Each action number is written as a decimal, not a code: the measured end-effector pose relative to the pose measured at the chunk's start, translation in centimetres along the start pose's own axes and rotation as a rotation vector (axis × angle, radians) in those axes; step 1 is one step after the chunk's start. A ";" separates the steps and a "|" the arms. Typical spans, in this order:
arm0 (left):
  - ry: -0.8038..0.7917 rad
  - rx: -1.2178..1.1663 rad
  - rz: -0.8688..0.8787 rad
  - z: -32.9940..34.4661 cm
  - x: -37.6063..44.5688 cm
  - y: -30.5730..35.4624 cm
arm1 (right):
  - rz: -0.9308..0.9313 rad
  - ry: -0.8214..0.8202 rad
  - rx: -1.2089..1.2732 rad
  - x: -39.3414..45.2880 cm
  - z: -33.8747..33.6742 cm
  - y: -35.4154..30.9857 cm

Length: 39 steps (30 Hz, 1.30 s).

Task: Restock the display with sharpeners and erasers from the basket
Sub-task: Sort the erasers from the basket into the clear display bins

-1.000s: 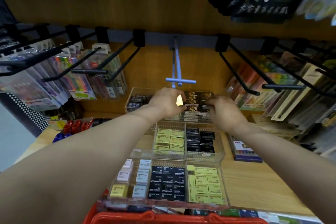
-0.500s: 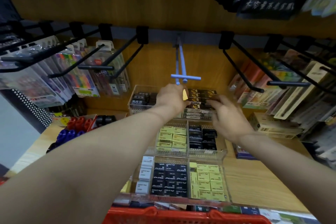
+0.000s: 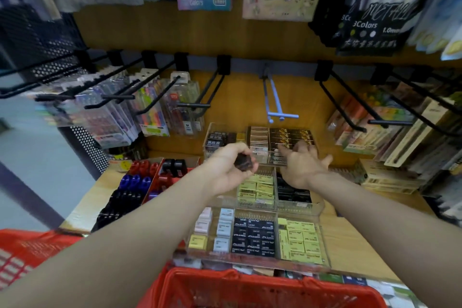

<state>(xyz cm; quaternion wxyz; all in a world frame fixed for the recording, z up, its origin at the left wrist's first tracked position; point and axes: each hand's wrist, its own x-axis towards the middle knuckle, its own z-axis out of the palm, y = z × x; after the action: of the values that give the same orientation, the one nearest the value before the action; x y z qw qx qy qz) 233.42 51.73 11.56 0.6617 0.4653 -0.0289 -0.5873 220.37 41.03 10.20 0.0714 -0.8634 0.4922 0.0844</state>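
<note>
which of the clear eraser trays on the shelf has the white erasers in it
The front tray, nearest the red basket. Its leftmost columns hold white erasers, beside black and yellow ones. The middle tray shows only yellow and black erasers.

Stationery shop, retail display aisle, as I read it from the head camera. Wooden back panel (image 3: 250,40) fitted with a rail of black peg hooks (image 3: 210,92), one pale blue hook (image 3: 275,97) among them. Carded pen and marker packs (image 3: 140,112) hang from the hooks on the left; boxed goods (image 3: 390,130) stand racked on the right. Hanging packets above, one printed "3Colors 1.0mm" (image 3: 370,27). On the wooden shelf (image 3: 355,240) sit clear acrylic bins (image 3: 255,261) divided into compartments, packed with rows of identical small boxes: yellow (image 3: 300,242), black (image 3: 252,237), pale (image 3: 225,227). Cardboard trays of red, blue and black items (image 3: 140,182) sit beside them. A red plastic shopping basket (image 3: 262,287) sits at the bottom edge.
</note>
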 end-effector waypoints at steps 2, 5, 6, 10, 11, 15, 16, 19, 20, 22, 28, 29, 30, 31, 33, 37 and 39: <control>-0.069 -0.013 0.017 -0.7 -2.3 -0.1 | -0.078 0.049 0.067 -1.8 -0.2 0.0; -0.110 0.141 0.117 -2.2 -6.8 -0.6 | -0.295 0.103 0.646 -6.8 -1.2 -0.4; -0.104 0.243 0.161 -2.5 -8.6 -0.8 | -0.310 0.031 0.886 -8.9 -1.8 -0.9; -0.116 0.686 0.322 -2.7 -15.8 -1.6 | -0.358 -0.195 1.242 -15.6 -3.1 -2.1; -0.117 0.761 0.358 -2.6 -17.3 -1.8 | -0.393 -0.181 1.245 -16.7 -3.4 -2.2; -0.051 0.885 0.487 -3.1 -20.8 -2.6 | -0.448 -0.149 1.291 -20.0 -4.9 -2.6; -0.031 0.834 0.498 -3.5 -21.1 -3.0 | -0.456 -0.153 1.292 -20.7 -5.1 -2.7; -0.003 0.656 0.527 -4.1 -21.7 -3.7 | -0.440 -0.171 1.333 -22.2 -5.3 -3.0; 0.011 0.635 0.551 -4.2 -21.8 -3.8 | -0.416 -0.173 1.362 -22.6 -5.3 -3.1; 0.029 0.654 0.611 -4.2 -22.1 -4.0 | -0.347 -0.183 1.439 -23.0 -5.0 -3.5; -0.008 0.943 0.755 -5.0 -22.4 -3.6 | -0.270 -0.316 1.500 -23.6 -6.0 -4.6; -0.031 0.862 0.711 -5.0 -22.4 -3.4 | -0.288 -0.314 1.476 -23.7 -6.1 -4.5; -0.068 0.788 0.652 -5.0 -22.6 -3.1 | -0.311 -0.288 1.410 -23.8 -6.3 -4.4; -0.101 0.724 0.593 -4.9 -22.8 -2.8 | -0.338 -0.250 1.313 -24.0 -6.5 -4.3; -0.176 0.620 0.485 -5.0 -23.1 -2.5 | -0.381 -0.185 1.169 -24.2 -6.7 -4.2; -0.294 0.381 0.278 -5.4 -23.8 -2.0 | -0.423 -0.056 1.182 -24.4 -6.3 -3.9; -0.261 0.279 0.252 -5.7 -23.9 -1.5 | -0.436 -0.017 1.203 -24.6 -6.0 -3.8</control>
<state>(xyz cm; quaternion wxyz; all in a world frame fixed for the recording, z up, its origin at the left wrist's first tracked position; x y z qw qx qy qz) 228.31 74.44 19.52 0.6496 0.4653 -0.2531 -0.5454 211.77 62.31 21.50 0.5630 -0.7520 0.2658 -0.2164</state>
